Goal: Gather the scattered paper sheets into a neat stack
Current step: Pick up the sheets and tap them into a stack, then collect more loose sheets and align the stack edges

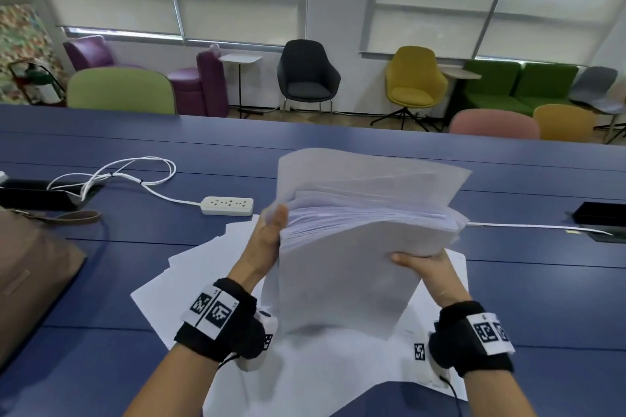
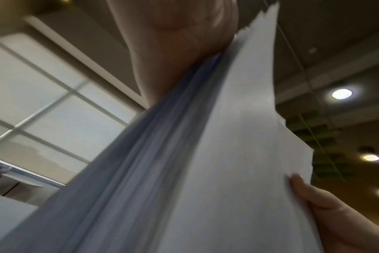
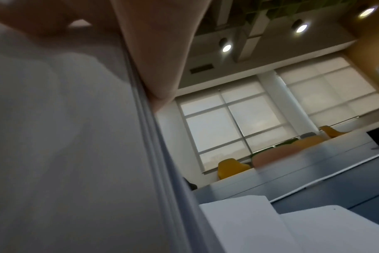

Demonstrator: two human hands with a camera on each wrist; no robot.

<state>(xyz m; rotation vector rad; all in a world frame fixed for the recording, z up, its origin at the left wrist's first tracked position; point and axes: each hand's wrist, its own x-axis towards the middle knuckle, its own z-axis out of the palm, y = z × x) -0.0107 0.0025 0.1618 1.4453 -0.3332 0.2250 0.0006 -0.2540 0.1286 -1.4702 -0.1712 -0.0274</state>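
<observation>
White paper stack (image 1: 355,247), mostly gathered but ragged-edged, is gripped above the desk (image 1: 101,264) by both hands, left (image 1: 267,240) at nine o'clock, right (image 1: 426,267) at five, loose sheets (image 1: 189,281) remaining underneath.

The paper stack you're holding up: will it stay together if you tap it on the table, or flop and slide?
The paper stack looks thick, so probably hefty. Its top sheets curl up and fan apart, so it is likely floppy. Edges look uneven in the left wrist view, and the left hand and right hand grip only two sides, so sheets may slip.
</observation>
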